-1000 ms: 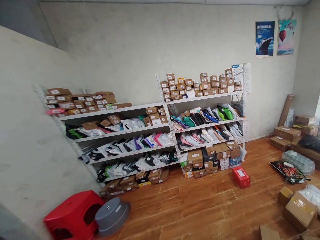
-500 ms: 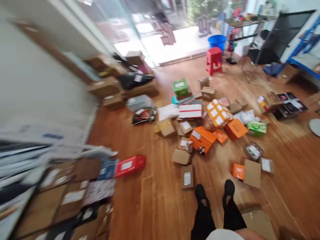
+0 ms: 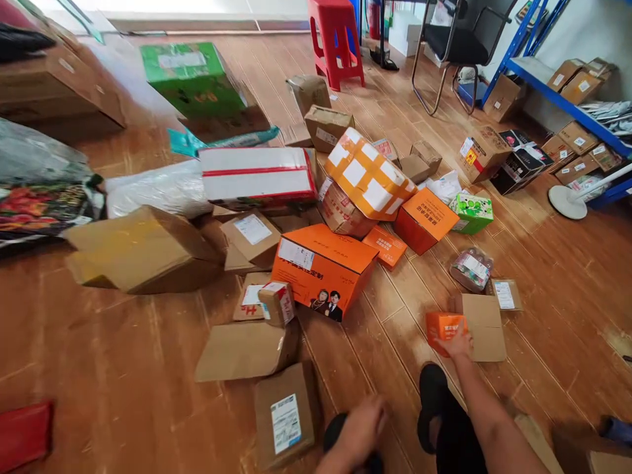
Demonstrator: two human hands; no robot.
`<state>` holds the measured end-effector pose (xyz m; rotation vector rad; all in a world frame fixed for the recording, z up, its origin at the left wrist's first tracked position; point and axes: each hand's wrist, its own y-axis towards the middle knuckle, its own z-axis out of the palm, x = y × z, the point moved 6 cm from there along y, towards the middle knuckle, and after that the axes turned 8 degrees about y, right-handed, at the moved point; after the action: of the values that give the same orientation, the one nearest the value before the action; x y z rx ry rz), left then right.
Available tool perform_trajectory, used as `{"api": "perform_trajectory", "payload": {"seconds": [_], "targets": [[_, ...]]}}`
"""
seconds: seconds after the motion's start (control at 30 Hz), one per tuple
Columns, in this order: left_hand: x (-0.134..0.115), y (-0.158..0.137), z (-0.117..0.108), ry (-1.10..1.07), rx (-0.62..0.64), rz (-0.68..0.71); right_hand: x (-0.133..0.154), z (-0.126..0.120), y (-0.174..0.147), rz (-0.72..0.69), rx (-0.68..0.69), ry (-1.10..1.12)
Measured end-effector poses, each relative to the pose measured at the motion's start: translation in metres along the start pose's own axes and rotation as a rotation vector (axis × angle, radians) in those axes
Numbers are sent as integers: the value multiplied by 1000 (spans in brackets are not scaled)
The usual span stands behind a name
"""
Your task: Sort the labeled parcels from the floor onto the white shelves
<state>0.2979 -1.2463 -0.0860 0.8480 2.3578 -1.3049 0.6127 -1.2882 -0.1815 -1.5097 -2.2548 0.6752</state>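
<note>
My right hand [image 3: 458,342] is on a small orange box [image 3: 439,326] on the floor, its thumb and fingers spread over the near right corner in a grip. Right beside that box lies a flat-topped brown cardboard box [image 3: 485,329]. My left hand [image 3: 363,421] hangs over my left shoe, slightly blurred, its fingers curled in with nothing visible in them. Nearest to it is a brown carton [image 3: 281,421] with a white label. Beyond my hands sits a large orange box [image 3: 320,270] with two printed figures.
Parcels spread ahead: an orange-and-white taped box [image 3: 370,174], a white box with red edging [image 3: 257,174], a green box [image 3: 192,76] and a clear-wrapped package [image 3: 471,270]. A red stool [image 3: 336,43], a black chair [image 3: 454,46] and blue shelving [image 3: 567,85] stand behind.
The view has dropped closer to the parcels and turned rightward. Both hands have come into view, the right one now on the small orange box, which still lies beside the brown box.
</note>
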Motion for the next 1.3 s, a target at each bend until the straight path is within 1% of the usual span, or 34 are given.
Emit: {"api": "perform_trajectory", "payload": {"seconds": [0.07,0.13,0.17,0.2,0.27,0.33,0.4,0.43,0.47,0.5,0.53,0.6,0.63,0.67,0.7,0.73,0.77,0.8,0.83,0.87,0.93,0.97,1.0,1.07,1.1,1.13,1.2,1.3], "targets": [[31,50,-20,-58,-126,74,0,10,36,-48,-58,-10],[57,97,-47,-121,-287,172,-9,22,60,-127,-113,48],[67,117,-57,-132,-344,220,-17,29,68,-174,-133,97],[75,134,-64,-125,-376,266,-24,36,74,-236,-141,153],[86,158,-65,-60,-374,347,-33,49,80,-387,-138,242],[97,168,-52,14,-329,395,-31,58,78,-502,-94,309],[110,167,-27,40,-251,395,-15,65,67,-550,-19,383],[119,165,-11,41,-207,377,-3,70,59,-553,44,446],[128,161,6,47,-168,347,11,78,50,-538,141,529],[139,157,23,64,-145,315,27,91,40,-509,277,628],[150,153,39,98,-146,280,43,107,29,-476,441,730],[171,146,65,202,-219,231,77,143,5,-433,769,901],[181,143,74,261,-274,211,92,159,-4,-431,885,948],[190,142,81,317,-324,190,105,173,-10,-442,966,955],[199,141,85,368,-356,162,118,184,-12,-457,1020,910],[206,141,88,412,-365,130,129,193,-12,-476,1056,811],[211,141,89,448,-357,100,141,197,-8,-504,1063,666],[214,143,89,477,-319,75,154,194,0,-553,1023,508],[215,145,88,497,-269,60,171,185,11,-631,930,368],[214,148,88,508,-217,52,192,168,25,-730,769,264],[211,154,86,510,-144,30,243,117,53,-918,333,198],[210,157,85,503,-128,21,267,89,67,-963,106,187],[208,160,85,497,-127,16,290,69,81,-961,-12,190],[208,164,85,507,-151,11,330,40,110,-910,-126,163],[209,165,85,523,-167,14,346,33,124,-870,-151,91],[211,166,86,542,-182,15,359,29,136,-836,-146,21],[216,168,87,572,-205,7,375,29,155,-774,-103,-94],[219,169,87,575,-228,21,381,34,164,-746,-63,-123]]}}
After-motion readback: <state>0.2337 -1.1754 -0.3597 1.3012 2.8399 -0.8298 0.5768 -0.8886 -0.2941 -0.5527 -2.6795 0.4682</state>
